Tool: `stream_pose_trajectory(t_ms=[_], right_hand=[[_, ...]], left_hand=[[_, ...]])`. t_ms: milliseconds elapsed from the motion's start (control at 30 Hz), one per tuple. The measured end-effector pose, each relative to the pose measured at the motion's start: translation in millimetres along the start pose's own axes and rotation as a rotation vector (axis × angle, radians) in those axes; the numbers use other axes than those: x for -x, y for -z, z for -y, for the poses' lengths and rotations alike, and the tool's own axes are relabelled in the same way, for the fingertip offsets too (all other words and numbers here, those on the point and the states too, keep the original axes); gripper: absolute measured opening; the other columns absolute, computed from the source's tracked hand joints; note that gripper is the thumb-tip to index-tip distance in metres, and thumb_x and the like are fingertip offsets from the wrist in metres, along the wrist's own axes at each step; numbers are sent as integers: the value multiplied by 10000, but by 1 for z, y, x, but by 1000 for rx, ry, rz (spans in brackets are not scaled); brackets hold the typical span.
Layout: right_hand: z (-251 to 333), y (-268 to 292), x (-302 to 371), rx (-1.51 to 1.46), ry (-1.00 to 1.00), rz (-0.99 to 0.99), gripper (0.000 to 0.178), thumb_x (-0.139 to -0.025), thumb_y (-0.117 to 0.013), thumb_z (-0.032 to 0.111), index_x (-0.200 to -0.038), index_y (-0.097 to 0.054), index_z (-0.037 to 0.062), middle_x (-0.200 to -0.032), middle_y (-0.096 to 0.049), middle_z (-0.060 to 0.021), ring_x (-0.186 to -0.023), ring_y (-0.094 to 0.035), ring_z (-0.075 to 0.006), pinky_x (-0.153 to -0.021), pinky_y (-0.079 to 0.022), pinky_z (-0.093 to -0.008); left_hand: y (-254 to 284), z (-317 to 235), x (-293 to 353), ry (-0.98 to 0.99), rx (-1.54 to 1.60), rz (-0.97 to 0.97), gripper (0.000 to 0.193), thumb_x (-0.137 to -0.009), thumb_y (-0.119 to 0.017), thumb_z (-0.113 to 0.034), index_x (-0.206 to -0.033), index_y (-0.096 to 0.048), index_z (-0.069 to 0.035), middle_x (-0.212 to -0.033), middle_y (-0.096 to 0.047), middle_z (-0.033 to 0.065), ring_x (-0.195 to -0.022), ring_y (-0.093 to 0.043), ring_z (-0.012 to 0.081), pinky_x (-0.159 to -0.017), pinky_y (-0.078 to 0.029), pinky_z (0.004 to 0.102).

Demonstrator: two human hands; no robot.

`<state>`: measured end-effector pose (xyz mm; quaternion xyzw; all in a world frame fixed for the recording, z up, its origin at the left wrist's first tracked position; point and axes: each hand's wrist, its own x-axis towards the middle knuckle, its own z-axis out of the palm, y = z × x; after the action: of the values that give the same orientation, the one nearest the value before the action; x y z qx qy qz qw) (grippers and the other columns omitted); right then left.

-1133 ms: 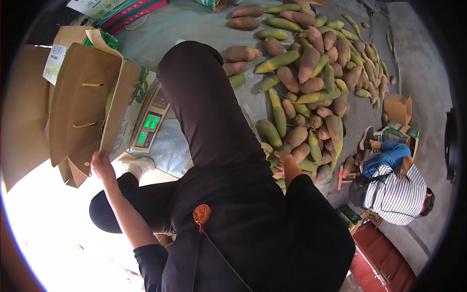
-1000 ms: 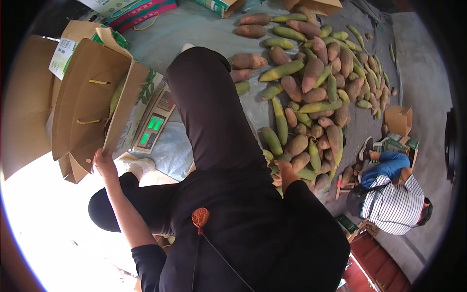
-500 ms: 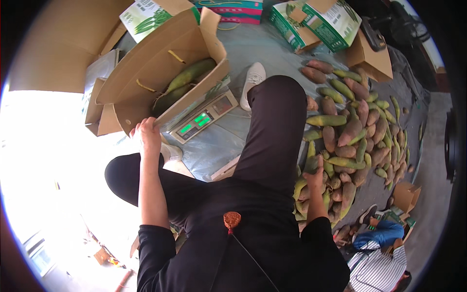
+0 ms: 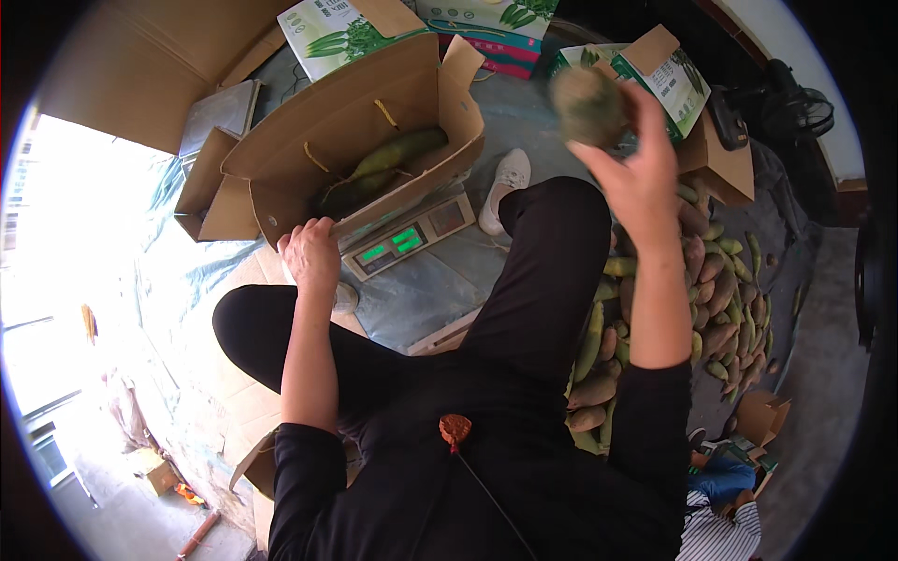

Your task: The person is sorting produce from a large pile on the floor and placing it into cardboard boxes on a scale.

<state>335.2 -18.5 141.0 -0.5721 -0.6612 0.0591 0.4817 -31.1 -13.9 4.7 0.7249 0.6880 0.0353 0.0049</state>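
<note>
My left hand (image 4: 312,252) grips the near left corner of an open cardboard box (image 4: 281,110), fingers curled over its rim. Inside the box lie long green radishes (image 4: 398,152), beside yellow cord handles. The box rests on a scale (image 4: 404,241) with lit green displays. Raised at the upper right, my right hand (image 4: 641,154) is closed round a thick greenish root vegetable, probably a green radish (image 4: 587,105), smeared by motion and seen end-on.
A heap of reddish-brown roots and green radishes (image 4: 725,290) spreads to my right. Printed cartons (image 4: 346,28) stand at the back, with another carton (image 4: 669,79) at the back right beside a black fan (image 4: 795,103). A person in a striped top (image 4: 716,533) is at the lower right.
My right hand has risen from the heap, carrying the radish up and forward. My left hand stays on the box's edge. The whole view has shifted slightly.
</note>
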Motion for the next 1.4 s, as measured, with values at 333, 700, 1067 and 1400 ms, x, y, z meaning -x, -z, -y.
stream_pose_trajectory(t_ms=[333,700,1067,1400], right_hand=[[78,-198,-10,129,124,414,513,-621,-757,188,-1081,-536,137,-1019,-582,-76,-966,-559,-293,-789,-408,-477],[52,-234,41,-88,-68,626,477,-677,-749,266,-1101,-583,126,-946,-657,-87,-941,-618,-271,-817,-447,-435],[-79,34,73,-324,-469,88,271,-843,-634,137,-1092,-606,32,-959,-655,-58,-882,-600,-95,-787,-476,-239],[-223,92,417,427,-1077,365,290,-765,-661,150,-1011,-602,8,-821,-625,-154,-783,-616,-270,-727,-483,-346]], left_hand=[[5,-9,-3,-11,-67,8,112,-771,-603,-165,-872,-649,-146,-874,-633,21,-880,-579,235,-852,-383,424],[-7,-2,-5,-32,-131,-16,196,-758,-623,-178,-947,-631,-125,-939,-636,30,-925,-582,237,-814,-400,412],[-27,33,-12,-54,-44,21,226,-760,-627,-160,-978,-627,-100,-961,-642,55,-918,-587,281,-795,-416,423],[-34,33,-17,-66,128,4,273,-728,-662,-86,-976,-610,15,-945,-637,174,-891,-600,344,-783,-462,401]])
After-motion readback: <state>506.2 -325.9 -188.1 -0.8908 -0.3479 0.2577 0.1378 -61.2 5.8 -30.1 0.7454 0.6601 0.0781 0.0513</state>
